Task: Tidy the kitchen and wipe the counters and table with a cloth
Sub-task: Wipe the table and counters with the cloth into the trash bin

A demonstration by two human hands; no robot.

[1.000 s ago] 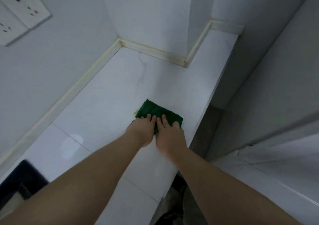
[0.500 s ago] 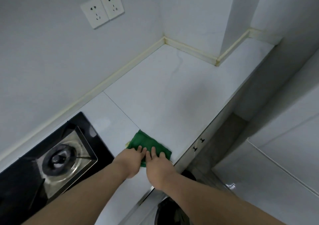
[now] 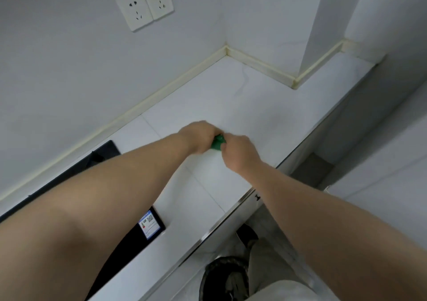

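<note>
A green cloth point(image 3: 218, 142) is bunched up between my two hands over the white counter point(image 3: 249, 116). Only a small patch of it shows. My left hand point(image 3: 200, 137) has its fingers curled round the cloth from the left. From the right, my right hand point(image 3: 240, 151) grips the same cloth with curled fingers. Both hands are blurred by motion. Whether the cloth touches the counter is unclear.
A black gas hob point(image 3: 129, 243) lies under my left forearm, with a blue-edged label at its corner. Two wall sockets point(image 3: 145, 7) sit on the back wall. A dark bin point(image 3: 223, 277) stands on the floor below the counter's metal front edge point(image 3: 233, 208).
The hands went from pressing flat on the spread cloth near the front edge to gripping it bunched, farther from the edge. The view widened and shifted left.
</note>
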